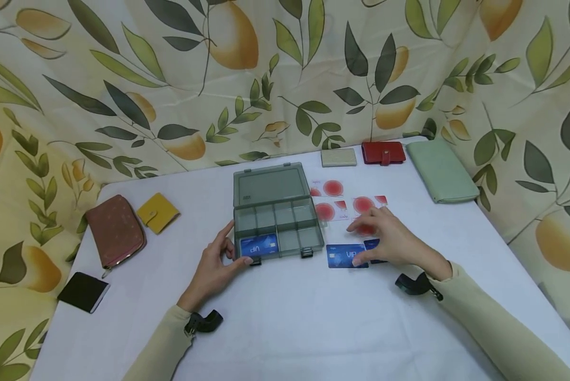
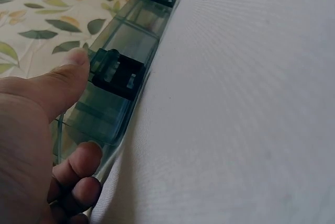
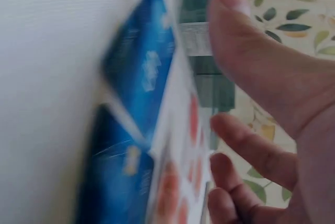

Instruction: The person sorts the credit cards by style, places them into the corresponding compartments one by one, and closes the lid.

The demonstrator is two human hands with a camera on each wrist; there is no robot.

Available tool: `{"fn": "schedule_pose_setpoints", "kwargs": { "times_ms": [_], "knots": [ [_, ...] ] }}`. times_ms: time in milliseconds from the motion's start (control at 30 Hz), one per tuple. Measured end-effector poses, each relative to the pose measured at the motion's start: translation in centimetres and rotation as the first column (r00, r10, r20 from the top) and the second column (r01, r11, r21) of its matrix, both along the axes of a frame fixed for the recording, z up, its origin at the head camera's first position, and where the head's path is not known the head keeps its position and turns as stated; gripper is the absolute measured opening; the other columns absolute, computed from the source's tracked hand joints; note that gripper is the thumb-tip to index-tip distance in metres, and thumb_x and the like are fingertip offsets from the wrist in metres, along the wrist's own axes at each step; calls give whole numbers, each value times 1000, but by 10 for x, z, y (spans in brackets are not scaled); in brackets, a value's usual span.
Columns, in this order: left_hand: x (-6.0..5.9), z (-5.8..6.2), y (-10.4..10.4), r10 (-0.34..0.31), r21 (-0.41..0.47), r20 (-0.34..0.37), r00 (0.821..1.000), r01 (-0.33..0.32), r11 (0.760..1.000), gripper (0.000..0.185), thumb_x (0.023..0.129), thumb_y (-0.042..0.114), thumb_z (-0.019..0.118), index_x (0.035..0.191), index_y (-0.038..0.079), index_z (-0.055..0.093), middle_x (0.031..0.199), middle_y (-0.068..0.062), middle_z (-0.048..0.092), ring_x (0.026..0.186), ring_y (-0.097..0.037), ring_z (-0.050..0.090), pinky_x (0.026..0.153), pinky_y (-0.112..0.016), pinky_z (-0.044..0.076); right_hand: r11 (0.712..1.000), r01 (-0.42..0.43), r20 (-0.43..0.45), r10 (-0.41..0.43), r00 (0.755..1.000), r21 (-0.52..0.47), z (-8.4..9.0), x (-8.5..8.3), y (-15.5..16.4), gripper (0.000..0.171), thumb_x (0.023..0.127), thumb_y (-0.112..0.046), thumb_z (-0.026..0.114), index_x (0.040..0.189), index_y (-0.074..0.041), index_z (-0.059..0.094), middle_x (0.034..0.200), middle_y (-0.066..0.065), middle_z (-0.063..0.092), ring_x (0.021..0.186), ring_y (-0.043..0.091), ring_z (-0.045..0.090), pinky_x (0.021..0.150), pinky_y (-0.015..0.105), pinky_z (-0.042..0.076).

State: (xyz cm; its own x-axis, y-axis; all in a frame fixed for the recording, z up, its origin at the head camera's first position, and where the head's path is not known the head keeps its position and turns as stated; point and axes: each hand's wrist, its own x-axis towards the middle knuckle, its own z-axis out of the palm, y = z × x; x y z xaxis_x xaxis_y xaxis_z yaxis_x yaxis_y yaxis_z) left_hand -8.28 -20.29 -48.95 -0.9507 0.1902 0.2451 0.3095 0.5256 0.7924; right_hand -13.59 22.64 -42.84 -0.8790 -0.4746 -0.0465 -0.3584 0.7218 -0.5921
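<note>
"Where's the box (image 1: 287, 243)?"

"Mid-table, its lid (image 1: 270, 185) swung back toward 12 o'clock. I'm reading the clock from the box's middle, as the head view has it."

"And the left hand (image 1: 211, 276)?"

"Between 7 and 8, gripping the box's near corner, thumb by a black clip (image 2: 119, 75) and fingers bent at the side."

"Anything inside?"

"A blue card (image 1: 258, 246), in the compartment at 7. It reads VIP, upside down to the person."

"What is the right hand (image 1: 396, 238) doing?"

"It's out between 3 and 4, thumb and fingers apart with nothing between them, over two more blue cards (image 1: 342, 256). The right wrist view shows a gap between thumb and cards. I can't tell whether those two overlap."

"What else lies near it?"

"Red-and-white cards (image 1: 330, 211) at 3, some partly covered by the hand."

"And farther off?"

"A red wallet (image 1: 384, 153) at 2, a pale green wallet (image 1: 442, 172) nearer 3. Toward 9, a yellow wallet (image 1: 158, 212), then a brown one (image 1: 116, 230) just beyond it."
</note>
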Motion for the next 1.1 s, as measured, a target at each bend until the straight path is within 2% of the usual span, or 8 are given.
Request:
{"fn": "schedule_pose_setpoints", "kwargs": {
  "times_ms": [133,367,533,700,833,967,1033,1100],
  "knots": [
    [1,-1,-2,10,-7,14,1000,-10,1000,96,85,14,89,164,5,36,81,2,59,78,-13,53,87,-38,36,997,-30,-44,33,999,68,-10,12,6,65,64,-48,102,117,-18,77,120,8,64,117,29,50,95,51,48],
    [3,-1,-1,10,3,13,1000,-10,1000,96,86,15,89,165,5,35,81,1,59,78,-14,53,85,-36,36,997,-68,-39,69,997,36,-17,14,4,57,68,-37,101,107,-16,65,110,3,65,115,29,51,99,57,44],
    [1,-1,-1,-5,7,6,1000,5,1000,95,87,14,88,165,5,35,81,0,59,77,-14,52,82,-35,38,996,-83,40,84,996,-31,-12,9,4,45,84,-18,92,110,-15,55,105,1,64,103,20,60,93,43,53],
    [0,-2,-2,-10,12,3,1000,10,1000,94,87,13,88,165,5,35,81,-1,60,77,-15,52,82,-35,39,987,-74,62,83,995,-140,-4,1,7,30,97,-7,76,118,-10,54,100,4,63,85,14,65,80,26,57],
    [1,0,-2,-5,8,2,1000,5,1000,95,87,12,89,164,4,35,81,0,60,77,-14,52,87,-40,34,953,-12,56,30,998,-304,8,-12,0,32,101,-3,70,129,-5,57,100,13,64,72,13,73,71,22,60],
    [1,0,-3,-3,12,12,1000,3,1000,95,87,13,89,165,4,35,81,-1,60,77,-15,53,87,-39,35,884,117,167,-45,985,-453,17,-25,-21,47,96,-4,77,141,-7,61,110,20,67,81,15,77,73,22,61],
    [0,-1,-2,-4,17,16,1000,4,1000,94,87,13,89,164,4,35,81,-2,60,77,-17,53,85,-37,37,853,136,218,-27,976,-504,17,-31,-36,58,91,-4,83,144,-5,61,113,19,70,84,13,75,78,19,59],
    [-1,-2,-1,-9,23,19,1000,8,1000,94,87,13,89,164,5,36,81,-3,60,78,-18,53,84,-35,39,827,118,259,34,965,-549,15,-35,-54,65,86,-1,87,146,-3,61,112,18,71,87,12,72,82,18,58]
  ]
}}
